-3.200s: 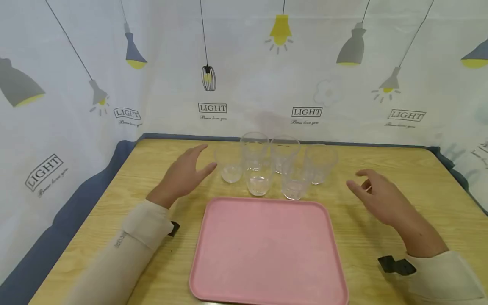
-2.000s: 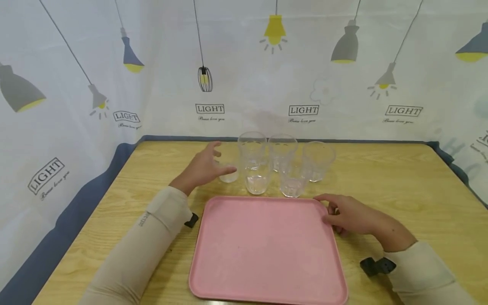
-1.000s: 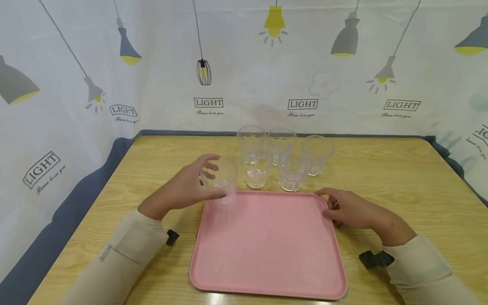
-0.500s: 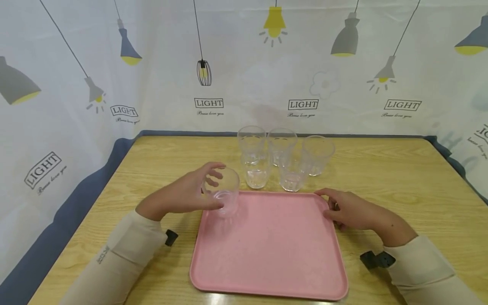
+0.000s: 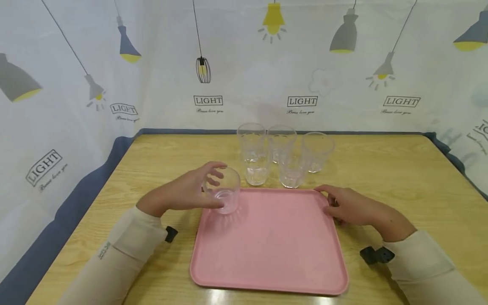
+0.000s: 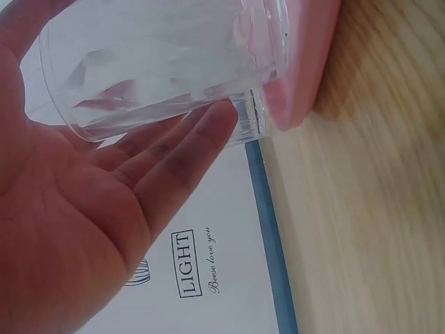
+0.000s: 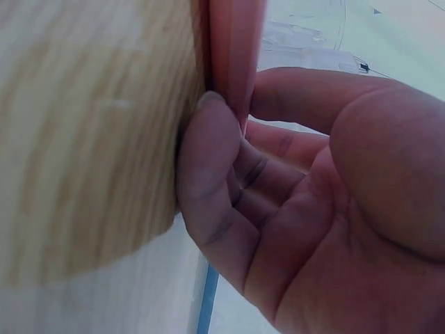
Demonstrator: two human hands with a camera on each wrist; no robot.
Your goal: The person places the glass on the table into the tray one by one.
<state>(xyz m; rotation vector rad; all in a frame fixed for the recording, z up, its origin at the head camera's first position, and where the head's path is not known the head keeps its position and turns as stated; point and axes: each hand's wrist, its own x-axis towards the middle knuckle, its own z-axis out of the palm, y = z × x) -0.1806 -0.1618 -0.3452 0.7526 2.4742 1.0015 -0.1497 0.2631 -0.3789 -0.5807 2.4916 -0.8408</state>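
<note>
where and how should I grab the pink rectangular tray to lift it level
I'd take the pink rectangular tray by its raised rim, midway along the left and right sides, coming from outside on both. It lies flat on the wooden table, its lip standing up as an edge to pinch; opposite holds should keep it level.

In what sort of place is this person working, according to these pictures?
Probably a small screened-off work corner; the building itself cannot be told. A wooden table bears clear tumblers and a pink tray, and white sheeting printed with lamps hangs behind and beside it.
</note>
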